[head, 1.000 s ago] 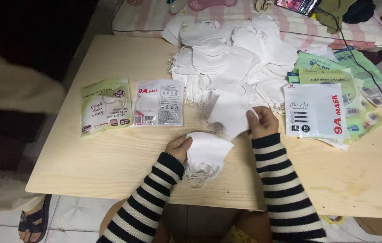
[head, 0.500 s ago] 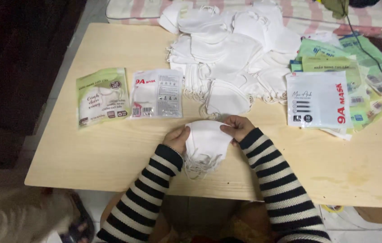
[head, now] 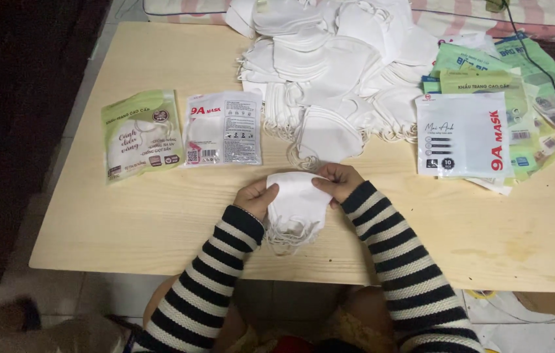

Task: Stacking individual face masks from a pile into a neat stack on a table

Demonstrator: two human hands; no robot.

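Two hands hold one small stack of white masks at six o'clock on the surface: my left hand and right hand pinch its top edge. The mask pile lies at twelve, a white packet at two.

Mask stack between both hands, mask heap behind, pouches left.

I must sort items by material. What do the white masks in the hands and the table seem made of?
Masks: soft matte white fabric, likely non-woven; they fold and carry thin loops. Table: pale wood with visible grain, perhaps laminate.
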